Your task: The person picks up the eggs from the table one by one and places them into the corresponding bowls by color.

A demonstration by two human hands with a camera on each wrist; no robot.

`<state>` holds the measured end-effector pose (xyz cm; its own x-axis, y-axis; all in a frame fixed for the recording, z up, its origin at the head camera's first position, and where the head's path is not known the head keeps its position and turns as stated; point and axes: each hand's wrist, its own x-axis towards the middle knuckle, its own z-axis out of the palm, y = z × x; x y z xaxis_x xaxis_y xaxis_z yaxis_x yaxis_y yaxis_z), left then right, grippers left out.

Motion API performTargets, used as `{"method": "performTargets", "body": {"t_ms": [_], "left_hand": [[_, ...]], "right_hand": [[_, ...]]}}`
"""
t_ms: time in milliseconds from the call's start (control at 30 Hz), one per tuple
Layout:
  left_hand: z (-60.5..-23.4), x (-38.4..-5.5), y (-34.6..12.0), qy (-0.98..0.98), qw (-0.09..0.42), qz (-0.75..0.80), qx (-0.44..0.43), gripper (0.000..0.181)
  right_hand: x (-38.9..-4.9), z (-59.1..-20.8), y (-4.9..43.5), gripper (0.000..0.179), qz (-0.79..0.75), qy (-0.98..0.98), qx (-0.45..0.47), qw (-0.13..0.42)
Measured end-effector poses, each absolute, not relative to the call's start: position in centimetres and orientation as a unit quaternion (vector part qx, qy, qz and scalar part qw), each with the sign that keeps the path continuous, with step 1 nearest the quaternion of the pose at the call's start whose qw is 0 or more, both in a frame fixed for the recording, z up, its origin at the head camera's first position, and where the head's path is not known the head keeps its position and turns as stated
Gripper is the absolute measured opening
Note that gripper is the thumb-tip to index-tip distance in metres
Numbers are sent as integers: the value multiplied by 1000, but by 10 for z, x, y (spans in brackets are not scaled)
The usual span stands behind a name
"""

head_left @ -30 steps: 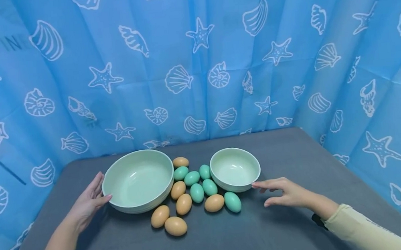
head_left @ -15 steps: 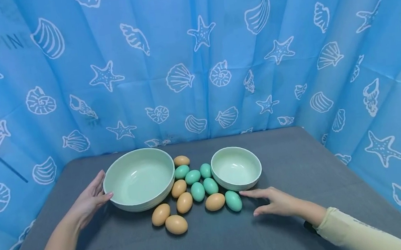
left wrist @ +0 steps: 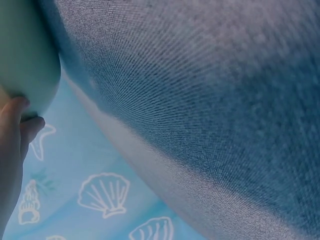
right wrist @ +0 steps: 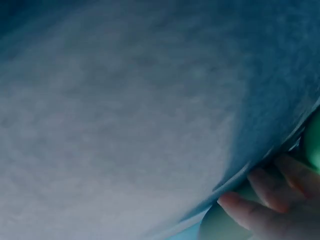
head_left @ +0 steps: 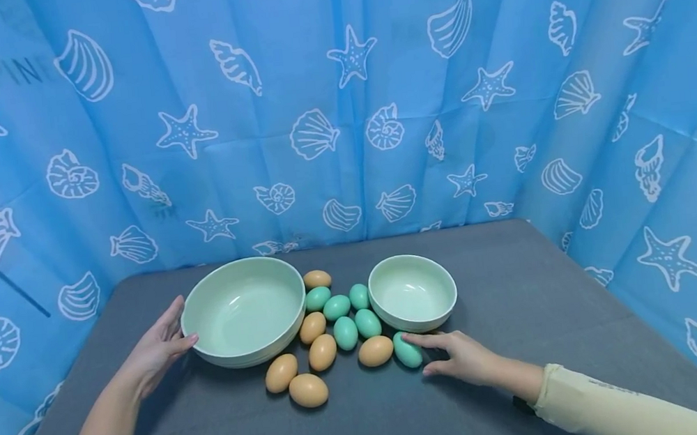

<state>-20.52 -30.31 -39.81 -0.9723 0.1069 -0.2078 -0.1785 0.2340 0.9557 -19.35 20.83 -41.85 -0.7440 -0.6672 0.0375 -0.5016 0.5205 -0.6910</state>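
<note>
A large pale green bowl (head_left: 244, 311) stands at the left of the table. My left hand (head_left: 150, 352) rests against its left outer side, thumb and fingers spread. The left wrist view shows the fingertips (left wrist: 19, 104) touching the bowl wall (left wrist: 35, 60). My right hand (head_left: 463, 357) reaches over a teal egg (head_left: 408, 353), index finger across its top and thumb near its right side. Just behind is a smaller pale green bowl (head_left: 413, 295). In the right wrist view the fingers (right wrist: 245, 210) lie beside the small bowl (right wrist: 220, 225), with a green egg (right wrist: 314, 140) at the edge.
Several teal eggs (head_left: 346, 333) and several brown eggs (head_left: 308, 391) lie loose between and in front of the bowls. Grey cloth (head_left: 368, 425) covers the table. A blue curtain (head_left: 288, 111) with shell prints hangs behind it and along both sides.
My right hand has moved left and slightly nearer, from the small bowl's right side to the front teal egg. My left hand keeps its place at the large bowl.
</note>
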Motion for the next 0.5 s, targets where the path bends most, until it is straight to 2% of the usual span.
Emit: {"method": "performTargets", "body": {"t_ms": [233,500], "left_hand": [[-399,-206,-303,780,113,615,-16,94],[-397,-206,-305,774,123,620,-39,93]], "right_hand": [[-192,-420,200,58,-323,880,-338,76],[-194,-417,190,58,-316,888,-324,83]]}}
